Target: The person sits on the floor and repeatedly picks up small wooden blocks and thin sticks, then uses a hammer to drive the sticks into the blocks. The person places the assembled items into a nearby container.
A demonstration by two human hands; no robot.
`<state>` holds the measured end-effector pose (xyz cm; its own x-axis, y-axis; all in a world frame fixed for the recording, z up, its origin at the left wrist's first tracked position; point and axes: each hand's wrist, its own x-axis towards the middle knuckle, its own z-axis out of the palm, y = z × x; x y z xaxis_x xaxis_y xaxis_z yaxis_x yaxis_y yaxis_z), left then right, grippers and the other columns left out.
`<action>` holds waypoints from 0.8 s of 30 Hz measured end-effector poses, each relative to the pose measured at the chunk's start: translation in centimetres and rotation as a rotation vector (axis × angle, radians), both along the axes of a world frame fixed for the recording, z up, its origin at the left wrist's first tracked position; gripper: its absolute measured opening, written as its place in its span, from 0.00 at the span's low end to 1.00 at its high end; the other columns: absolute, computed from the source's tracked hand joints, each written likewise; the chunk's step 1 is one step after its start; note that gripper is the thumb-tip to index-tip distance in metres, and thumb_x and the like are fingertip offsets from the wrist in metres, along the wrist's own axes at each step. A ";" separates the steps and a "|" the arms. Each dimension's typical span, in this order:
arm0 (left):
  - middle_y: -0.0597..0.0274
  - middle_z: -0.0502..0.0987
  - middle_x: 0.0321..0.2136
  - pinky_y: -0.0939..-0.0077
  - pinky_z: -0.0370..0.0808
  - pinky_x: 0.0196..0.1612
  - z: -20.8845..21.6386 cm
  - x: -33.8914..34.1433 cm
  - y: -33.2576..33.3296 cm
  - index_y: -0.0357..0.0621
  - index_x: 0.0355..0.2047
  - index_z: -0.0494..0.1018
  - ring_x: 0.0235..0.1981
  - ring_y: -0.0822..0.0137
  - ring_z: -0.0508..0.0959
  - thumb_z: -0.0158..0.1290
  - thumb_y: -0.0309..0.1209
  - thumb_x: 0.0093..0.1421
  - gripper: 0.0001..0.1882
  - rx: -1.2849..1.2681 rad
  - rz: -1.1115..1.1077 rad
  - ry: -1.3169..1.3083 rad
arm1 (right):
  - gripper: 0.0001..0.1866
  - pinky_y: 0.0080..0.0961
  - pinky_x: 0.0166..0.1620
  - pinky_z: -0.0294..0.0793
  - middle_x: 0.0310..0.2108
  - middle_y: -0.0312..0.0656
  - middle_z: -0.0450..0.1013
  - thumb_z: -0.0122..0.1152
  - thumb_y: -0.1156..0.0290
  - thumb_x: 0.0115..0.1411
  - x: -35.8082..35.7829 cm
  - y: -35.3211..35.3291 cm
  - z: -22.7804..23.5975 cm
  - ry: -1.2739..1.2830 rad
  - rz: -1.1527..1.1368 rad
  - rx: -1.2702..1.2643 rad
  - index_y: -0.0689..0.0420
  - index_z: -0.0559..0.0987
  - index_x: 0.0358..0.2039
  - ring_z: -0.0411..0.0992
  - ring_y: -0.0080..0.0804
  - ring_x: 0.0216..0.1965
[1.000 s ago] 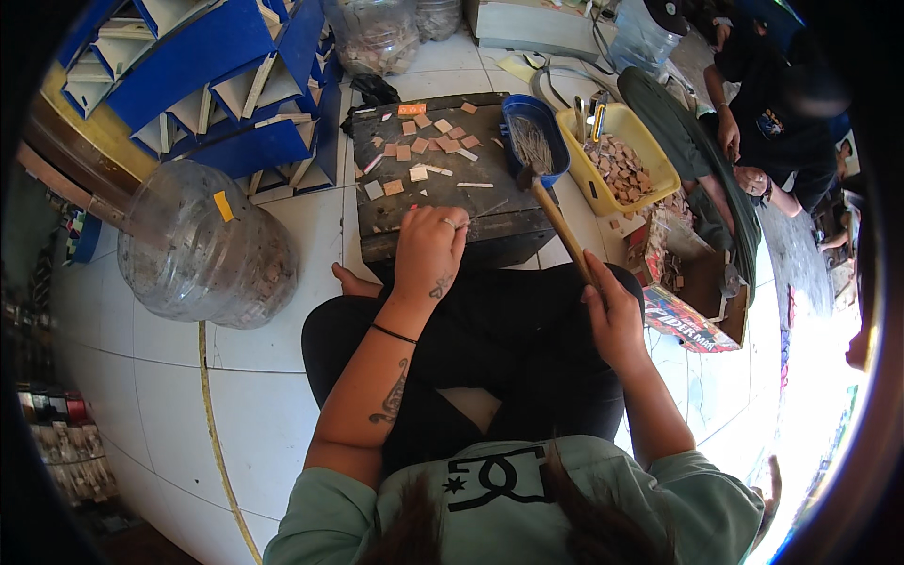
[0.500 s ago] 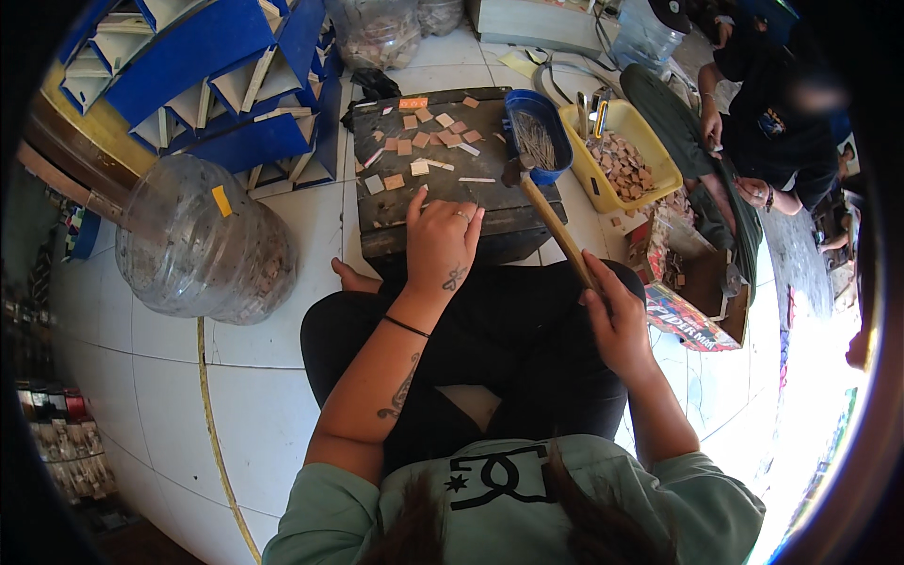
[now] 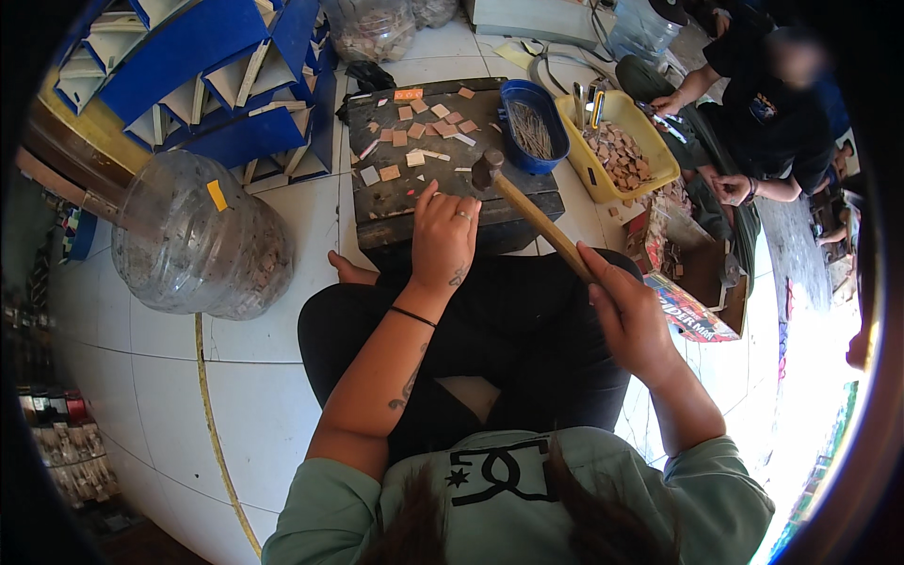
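Observation:
My right hand (image 3: 629, 315) is closed round the wooden handle of a hammer (image 3: 541, 221). The hammer's dark head is just above the work block, close to the right of my left fingers. My left hand (image 3: 444, 235) rests at the near side of the dark work block (image 3: 377, 209), its fingers bent together and pointing down. Whatever they pinch is too small or hidden to name. Small square tan tiles (image 3: 415, 159) and thin strips lie scattered on the block beyond my left hand.
A blue tray (image 3: 532, 127) of nails stands on the block's right side. Beside it sits a yellow basin (image 3: 617, 155) of tiles and tools, with an open cardboard box (image 3: 692, 292) nearer. Left are a clear plastic jug (image 3: 202, 240) and blue racks (image 3: 217, 75). Another person (image 3: 772, 113) sits at right.
The hammer head has swung left, closer to my left hand. My left fingers have curled in more over the block. The other person's hands have moved apart.

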<state>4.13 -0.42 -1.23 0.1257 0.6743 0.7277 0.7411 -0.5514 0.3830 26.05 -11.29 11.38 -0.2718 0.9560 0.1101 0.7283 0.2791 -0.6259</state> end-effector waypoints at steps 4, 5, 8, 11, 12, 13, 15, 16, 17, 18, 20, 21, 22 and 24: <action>0.59 0.73 0.23 0.55 0.68 0.59 -0.1 0.0 0.0 0.38 0.28 0.74 0.30 0.58 0.74 0.55 0.24 0.60 0.04 0.010 0.000 -0.005 | 0.26 0.34 0.36 0.72 0.30 0.49 0.71 0.52 0.79 0.64 0.1 0.1 0.2 0.029 0.029 0.096 0.53 0.68 0.63 0.72 0.47 0.30; 0.59 0.73 0.23 0.55 0.68 0.59 -0.1 0.0 0.0 0.38 0.28 0.74 0.30 0.58 0.74 0.55 0.24 0.60 0.04 0.009 0.003 -0.004 | 0.26 0.35 0.36 0.72 0.30 0.49 0.71 0.52 0.79 0.63 0.2 0.1 0.1 0.002 0.049 0.090 0.53 0.68 0.63 0.72 0.47 0.30; 0.58 0.73 0.23 0.55 0.68 0.58 -0.2 0.1 -0.1 0.38 0.28 0.74 0.31 0.58 0.75 0.55 0.24 0.60 0.03 -0.001 0.000 -0.016 | 0.26 0.34 0.36 0.72 0.30 0.49 0.70 0.52 0.79 0.63 0.3 0.1 0.1 -0.011 0.060 0.087 0.52 0.67 0.63 0.72 0.47 0.30; 0.58 0.73 0.24 0.55 0.69 0.57 -0.3 0.1 -0.1 0.38 0.29 0.74 0.31 0.58 0.75 0.54 0.24 0.60 0.03 -0.002 -0.001 -0.025 | 0.27 0.34 0.35 0.72 0.30 0.49 0.70 0.52 0.79 0.63 0.4 0.1 -0.1 0.034 0.034 0.152 0.51 0.67 0.63 0.72 0.47 0.29; 0.58 0.73 0.24 0.55 0.69 0.57 -0.3 0.1 -0.1 0.38 0.29 0.74 0.31 0.58 0.75 0.54 0.24 0.60 0.03 0.000 0.000 -0.030 | 0.27 0.34 0.35 0.72 0.30 0.49 0.70 0.52 0.79 0.63 0.5 0.1 -0.2 0.044 0.021 0.187 0.51 0.67 0.63 0.72 0.47 0.29; 0.58 0.73 0.24 0.55 0.69 0.56 -0.3 0.1 -0.1 0.38 0.29 0.74 0.32 0.58 0.75 0.54 0.24 0.60 0.03 -0.002 -0.003 -0.034 | 0.27 0.34 0.35 0.72 0.30 0.49 0.70 0.52 0.80 0.63 0.5 0.1 -0.3 -0.002 0.031 0.151 0.51 0.67 0.63 0.72 0.47 0.29; 0.58 0.73 0.24 0.54 0.70 0.55 -0.3 0.1 0.0 0.38 0.30 0.74 0.32 0.57 0.75 0.54 0.24 0.60 0.03 -0.002 -0.017 -0.042 | 0.28 0.34 0.35 0.72 0.30 0.49 0.70 0.52 0.80 0.63 0.6 0.3 -0.5 -0.106 0.034 0.079 0.52 0.67 0.63 0.71 0.47 0.28; 0.57 0.73 0.24 0.54 0.70 0.55 -0.3 0.1 0.1 0.38 0.30 0.74 0.32 0.56 0.75 0.54 0.24 0.60 0.03 0.002 -0.018 -0.054 | 0.28 0.33 0.35 0.72 0.30 0.49 0.70 0.52 0.80 0.62 0.6 0.4 -0.7 -0.070 0.034 0.117 0.53 0.67 0.63 0.72 0.47 0.28; 0.56 0.74 0.25 0.54 0.71 0.54 -0.3 0.1 0.1 0.37 0.30 0.74 0.31 0.54 0.76 0.54 0.24 0.60 0.03 0.001 -0.022 -0.064 | 0.28 0.33 0.34 0.72 0.31 0.49 0.70 0.52 0.81 0.62 0.5 0.3 -0.8 -0.031 0.024 0.141 0.53 0.67 0.63 0.72 0.47 0.28; 0.54 0.74 0.25 0.54 0.71 0.54 -0.3 0.1 -0.1 0.37 0.30 0.74 0.31 0.53 0.76 0.54 0.25 0.61 0.04 -0.002 -0.029 -0.076 | 0.28 0.33 0.34 0.72 0.31 0.49 0.71 0.52 0.81 0.62 0.5 0.2 -0.9 0.007 0.013 0.161 0.54 0.67 0.63 0.72 0.47 0.29; 0.54 0.74 0.25 0.54 0.72 0.54 -0.3 0.1 -0.1 0.37 0.30 0.74 0.31 0.53 0.76 0.53 0.25 0.61 0.04 -0.016 -0.022 -0.070 | 0.28 0.32 0.35 0.72 0.31 0.50 0.71 0.53 0.81 0.62 0.6 0.2 -1.0 -0.029 0.046 0.100 0.54 0.67 0.63 0.72 0.48 0.29; 0.54 0.74 0.25 0.54 0.72 0.54 -0.3 0.1 -0.1 0.37 0.30 0.74 0.31 0.52 0.76 0.53 0.25 0.61 0.04 -0.019 -0.021 -0.066 | 0.28 0.32 0.35 0.72 0.32 0.50 0.71 0.53 0.81 0.62 0.6 0.2 -1.1 -0.040 0.051 0.064 0.55 0.67 0.63 0.73 0.48 0.30; 0.53 0.74 0.25 0.54 0.72 0.54 -0.3 0.1 -0.1 0.37 0.30 0.74 0.31 0.52 0.76 0.53 0.25 0.61 0.04 -0.017 -0.025 -0.067 | 0.28 0.32 0.35 0.72 0.32 0.50 0.71 0.53 0.81 0.62 0.7 0.2 -1.1 -0.018 0.050 0.100 0.55 0.67 0.63 0.73 0.49 0.30; 0.53 0.74 0.25 0.54 0.72 0.53 -0.3 0.1 -0.1 0.37 0.30 0.74 0.31 0.52 0.76 0.53 0.25 0.61 0.04 -0.019 -0.024 -0.072 | 0.28 0.32 0.35 0.72 0.32 0.50 0.71 0.53 0.81 0.62 0.8 0.3 -1.1 0.037 0.041 0.153 0.55 0.67 0.63 0.73 0.49 0.31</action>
